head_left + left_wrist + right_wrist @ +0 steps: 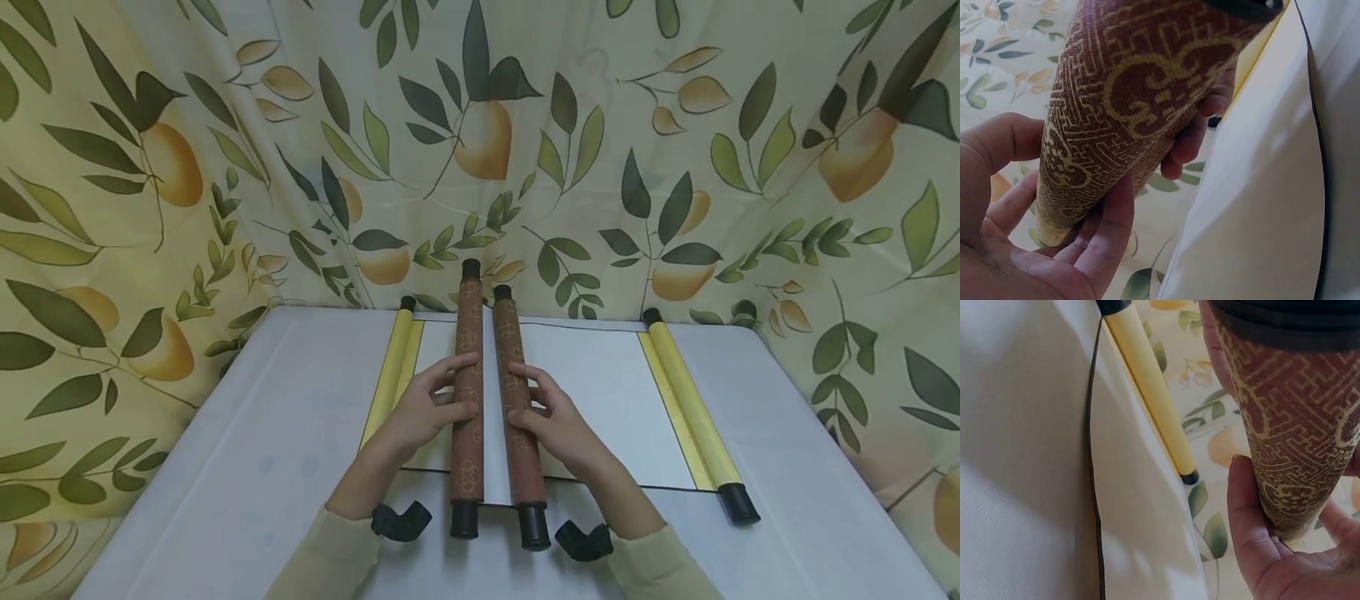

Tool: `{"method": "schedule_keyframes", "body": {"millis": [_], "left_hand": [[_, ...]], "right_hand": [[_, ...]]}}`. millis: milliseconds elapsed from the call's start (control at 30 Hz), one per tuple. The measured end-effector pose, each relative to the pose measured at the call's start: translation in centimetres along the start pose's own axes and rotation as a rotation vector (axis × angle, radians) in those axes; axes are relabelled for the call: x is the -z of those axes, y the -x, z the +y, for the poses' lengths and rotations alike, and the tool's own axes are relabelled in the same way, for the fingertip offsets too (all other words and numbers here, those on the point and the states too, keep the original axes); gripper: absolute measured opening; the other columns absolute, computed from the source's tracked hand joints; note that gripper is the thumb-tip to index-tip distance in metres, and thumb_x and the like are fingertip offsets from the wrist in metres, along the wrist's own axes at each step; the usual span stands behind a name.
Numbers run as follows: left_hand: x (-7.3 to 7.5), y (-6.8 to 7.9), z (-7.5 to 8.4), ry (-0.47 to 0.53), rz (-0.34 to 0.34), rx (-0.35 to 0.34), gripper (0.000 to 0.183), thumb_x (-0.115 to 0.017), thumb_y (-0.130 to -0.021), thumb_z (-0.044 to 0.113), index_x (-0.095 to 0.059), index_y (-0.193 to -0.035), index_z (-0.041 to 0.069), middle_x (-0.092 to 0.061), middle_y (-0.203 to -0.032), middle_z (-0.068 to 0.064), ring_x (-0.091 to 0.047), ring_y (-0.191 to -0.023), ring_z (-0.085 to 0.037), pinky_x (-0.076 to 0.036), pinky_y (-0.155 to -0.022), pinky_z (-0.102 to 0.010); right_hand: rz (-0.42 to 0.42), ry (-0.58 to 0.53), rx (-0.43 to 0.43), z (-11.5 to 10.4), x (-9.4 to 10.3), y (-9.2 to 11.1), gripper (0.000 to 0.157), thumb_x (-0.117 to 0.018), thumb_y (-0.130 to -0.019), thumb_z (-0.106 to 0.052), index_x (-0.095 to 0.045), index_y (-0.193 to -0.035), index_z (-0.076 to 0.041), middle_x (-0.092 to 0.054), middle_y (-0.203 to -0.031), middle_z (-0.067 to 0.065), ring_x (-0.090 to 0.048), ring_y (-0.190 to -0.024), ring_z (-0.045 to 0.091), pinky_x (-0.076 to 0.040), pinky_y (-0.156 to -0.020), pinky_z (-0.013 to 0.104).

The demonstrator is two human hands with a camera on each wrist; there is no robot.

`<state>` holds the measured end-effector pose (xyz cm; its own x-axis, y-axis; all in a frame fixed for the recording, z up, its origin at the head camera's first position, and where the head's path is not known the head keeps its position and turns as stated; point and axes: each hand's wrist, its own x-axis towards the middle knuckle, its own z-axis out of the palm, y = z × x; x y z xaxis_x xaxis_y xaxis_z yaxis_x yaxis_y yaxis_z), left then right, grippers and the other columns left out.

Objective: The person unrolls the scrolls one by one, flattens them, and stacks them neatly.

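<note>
My left hand (423, 408) grips a rolled-up brown-red brocade scroll (468, 333) with black end knobs, thumb and fingers at its left side. A matching scroll roll (512, 342) stands close beside it on the right, held by my right hand (558, 421) in the same way. Both rolls appear raised off the table, slightly apart, with a narrow white strip between them. Gold patterns cover the left roll (1141, 94) and the right roll (1300, 425) in the wrist views. Whether the two rolls are joined cannot be seen.
Below lies a white sheet (600, 400) with dark edges, spread between a left yellow roller (390, 358) and a right yellow roller (693, 404) with black knobs. It covers part of the white table (247, 467). Fruit-patterned cloth (585, 208) hangs behind and at both sides.
</note>
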<state>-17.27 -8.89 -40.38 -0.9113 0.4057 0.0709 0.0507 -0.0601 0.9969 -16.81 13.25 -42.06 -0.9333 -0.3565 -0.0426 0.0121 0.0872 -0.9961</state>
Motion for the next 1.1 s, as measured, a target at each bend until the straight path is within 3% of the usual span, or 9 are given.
{"method": "schedule_keyframes", "body": {"millis": [233,567,733,1100], "left_hand": [[-0.3,0.8,1.5,-0.001,-0.013,0.02,0.062,-0.064,-0.082,0.0,-0.041,-0.138,0.016,-0.039,-0.135,-0.013,-0.053,-0.112,-0.029,-0.049,-0.083,-0.038],[0.3,0.0,-0.5,0.01,0.007,0.004,0.061,-0.067,-0.081,0.003,-0.046,-0.134,0.025,-0.043,-0.131,-0.01,-0.057,-0.108,-0.027,-0.051,-0.08,-0.039],[0.4,-0.1,-0.6,0.007,0.007,-0.002,0.061,-0.066,-0.081,0.003,-0.045,-0.134,0.025,-0.043,-0.131,-0.01,-0.056,-0.109,-0.028,-0.051,-0.08,-0.04],[-0.2,0.7,2.0,0.009,-0.012,0.004,0.063,-0.062,-0.082,-0.002,-0.039,-0.139,0.013,-0.039,-0.135,-0.015,-0.054,-0.111,-0.03,-0.05,-0.082,-0.038]], "right_hand": [[-0.014,-0.018,0.007,0.5,0.0,0.1,0.058,-0.057,-0.089,-0.011,-0.034,-0.137,-0.035,-0.041,-0.13,0.013,-0.052,-0.11,0.035,-0.051,-0.076,0.045],[-0.036,-0.021,-0.008,-1.1,-0.2,0.6,0.059,-0.053,-0.091,-0.005,-0.03,-0.141,-0.026,-0.038,-0.13,0.017,-0.048,-0.112,0.038,-0.051,-0.077,0.045],[-0.031,-0.008,-0.017,-2.1,-0.4,0.9,0.059,-0.052,-0.091,-0.005,-0.029,-0.142,-0.023,-0.039,-0.129,0.017,-0.048,-0.112,0.039,-0.051,-0.077,0.044],[-0.019,-0.006,-0.012,-2.5,-0.1,0.9,0.059,-0.054,-0.09,-0.007,-0.03,-0.141,-0.025,-0.039,-0.13,0.016,-0.05,-0.111,0.036,-0.051,-0.077,0.044]]}}
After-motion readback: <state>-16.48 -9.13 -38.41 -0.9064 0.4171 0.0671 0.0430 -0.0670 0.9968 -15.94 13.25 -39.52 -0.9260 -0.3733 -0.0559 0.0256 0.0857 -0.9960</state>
